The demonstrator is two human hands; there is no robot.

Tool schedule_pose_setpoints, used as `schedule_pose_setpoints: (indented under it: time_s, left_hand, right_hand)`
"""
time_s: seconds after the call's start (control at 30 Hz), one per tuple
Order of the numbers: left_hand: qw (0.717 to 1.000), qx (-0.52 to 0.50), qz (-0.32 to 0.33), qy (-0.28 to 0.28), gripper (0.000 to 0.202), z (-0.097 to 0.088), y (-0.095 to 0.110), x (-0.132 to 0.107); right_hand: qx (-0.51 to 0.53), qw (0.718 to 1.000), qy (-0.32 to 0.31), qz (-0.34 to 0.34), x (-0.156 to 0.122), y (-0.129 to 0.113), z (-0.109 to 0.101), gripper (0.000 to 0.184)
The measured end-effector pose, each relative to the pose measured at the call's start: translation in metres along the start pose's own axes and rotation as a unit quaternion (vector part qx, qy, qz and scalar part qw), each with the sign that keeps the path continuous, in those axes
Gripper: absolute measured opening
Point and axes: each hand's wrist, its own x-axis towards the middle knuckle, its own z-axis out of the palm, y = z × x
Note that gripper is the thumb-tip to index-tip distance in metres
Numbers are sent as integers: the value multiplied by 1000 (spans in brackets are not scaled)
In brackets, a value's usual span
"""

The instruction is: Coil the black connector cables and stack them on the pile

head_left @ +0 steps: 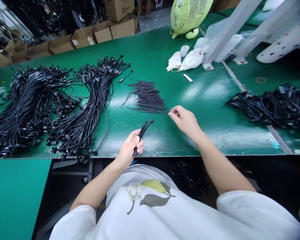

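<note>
My left hand (130, 146) is closed around a folded black cable (143, 130), with a connector showing above the fingers and another below. The cable is held just over the front of the green table. To the right, my right hand (183, 120) pinches at the near right end of a flat pile of thin black twist ties (148, 97). A tie's end meets the fingertips, while most of the pile lies loose beyond them.
Two large heaps of black cables lie left, one nearer the middle (97, 83) and one farther left (32, 100). Bundled cables (277, 105) lie right. A green fan (190, 15), white rolls (184, 50) and a metal post (230, 30) stand behind. Cardboard boxes (83, 36) line the far edge.
</note>
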Motion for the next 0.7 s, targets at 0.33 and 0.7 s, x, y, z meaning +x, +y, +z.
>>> schedule_pose_setpoints:
  time_s: [0.33, 0.7]
  left_hand:
    - [994, 61, 82, 25, 63, -13, 0, 10]
    - [996, -10, 78, 44, 94, -29, 8, -2]
  right_hand:
    - [81, 972, -105, -193, -45, -76, 44, 30]
    - [205, 963, -148, -91, -39, -76, 72, 31]
